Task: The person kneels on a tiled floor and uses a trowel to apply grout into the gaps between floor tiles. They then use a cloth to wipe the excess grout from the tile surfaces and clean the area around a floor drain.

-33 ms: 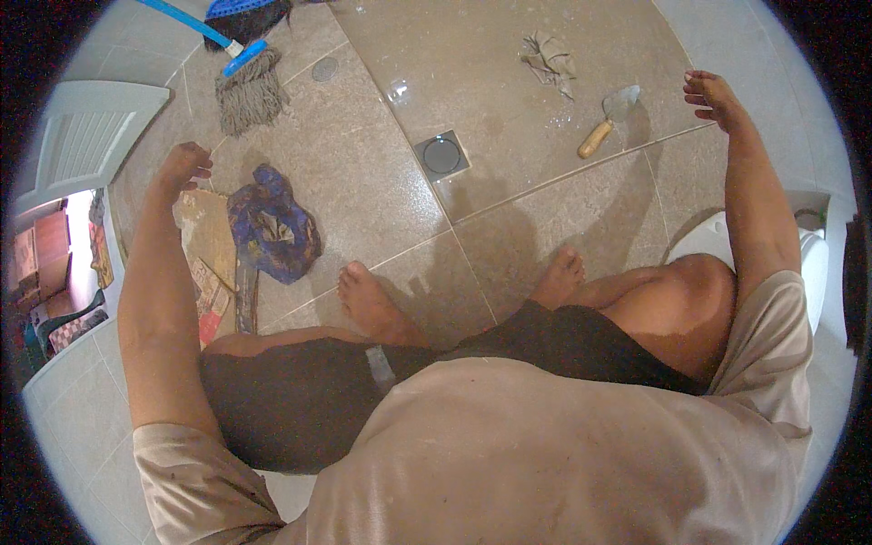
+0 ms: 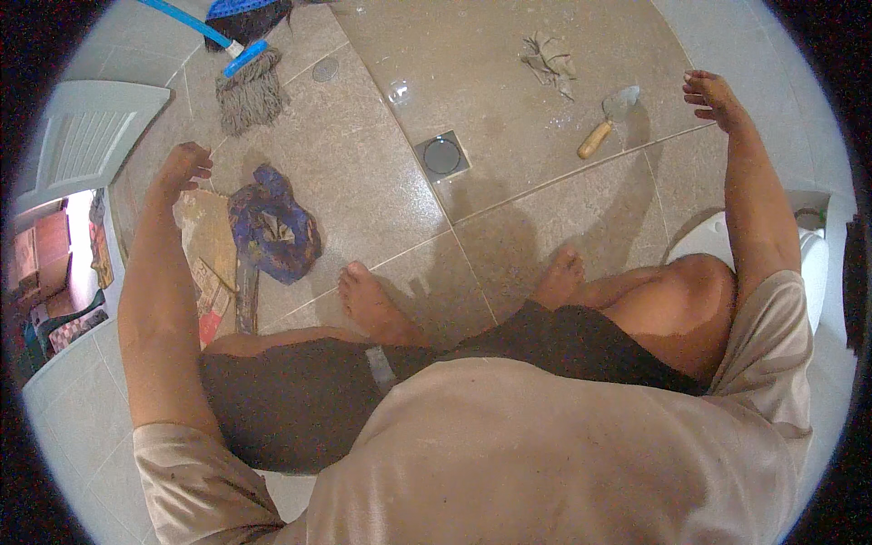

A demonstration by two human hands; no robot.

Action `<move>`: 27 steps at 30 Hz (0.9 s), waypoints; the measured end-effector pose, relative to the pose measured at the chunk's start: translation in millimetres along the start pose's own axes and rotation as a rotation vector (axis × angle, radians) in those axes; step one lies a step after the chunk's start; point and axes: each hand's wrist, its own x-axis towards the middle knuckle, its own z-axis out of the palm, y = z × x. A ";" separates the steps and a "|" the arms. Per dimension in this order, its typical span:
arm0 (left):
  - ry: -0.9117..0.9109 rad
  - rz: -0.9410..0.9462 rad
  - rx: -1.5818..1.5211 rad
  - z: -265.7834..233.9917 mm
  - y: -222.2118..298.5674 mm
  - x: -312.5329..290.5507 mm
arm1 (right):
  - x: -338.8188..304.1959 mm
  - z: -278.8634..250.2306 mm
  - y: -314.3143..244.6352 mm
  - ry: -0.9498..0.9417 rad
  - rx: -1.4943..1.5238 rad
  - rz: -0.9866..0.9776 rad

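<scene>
My left hand is held out at the left with fingers loosely bent and nothing in it. Below it lies a worn yellowish board on the floor. Beside the board is a crumpled blue and brown cloth bag, its middle gaping. At the upper right my right hand is stretched out, fingers a little apart and bare. Nearest to it lies a trowel with a wooden handle and a pale blade. A crumpled grey rag sits on the wet floor beyond the trowel.
A square floor drain lies ahead, with a round drain cover farther left. A string mop with a blue handle rests at the upper left, near a louvred door. A white toilet stands at my right.
</scene>
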 end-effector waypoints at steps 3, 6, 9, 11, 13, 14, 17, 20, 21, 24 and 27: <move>0.008 0.013 0.045 1.8 2.3 -2.5 | 1.4 10.8 6.4 0.027 0.005 -0.025; -0.001 0.037 -0.019 6.6 5.7 -5.9 | 7.5 -0.5 5.8 0.027 -0.023 -0.016; 0.031 0.006 -0.047 9.2 9.0 -8.0 | 12.2 -0.8 6.7 0.036 -0.034 -0.026; 0.034 -0.002 -0.032 2.3 5.7 -7.8 | 13.7 0.9 5.7 0.046 -0.027 -0.036; 0.017 0.014 -0.019 0.2 3.1 -9.4 | 11.7 3.7 5.1 0.043 -0.018 -0.039; 0.000 0.033 -0.014 0.2 1.0 -12.6 | 9.4 6.7 4.9 0.034 -0.012 -0.036; -0.008 0.049 0.020 -0.3 1.3 -13.5 | 8.7 5.6 2.9 0.031 -0.026 -0.029; -0.005 0.052 0.019 1.6 3.1 -12.6 | 10.8 1.9 3.0 0.044 -0.033 -0.027; -0.006 0.055 0.010 3.2 4.0 -12.1 | 11.1 0.6 3.8 0.049 -0.032 -0.026; 0.047 0.016 0.044 -1.6 -0.6 -7.9 | 13.6 0.6 2.8 0.014 0.028 -0.052; -0.002 0.030 0.050 0.3 2.2 -7.0 | 13.2 -0.6 3.4 -0.004 -0.005 -0.024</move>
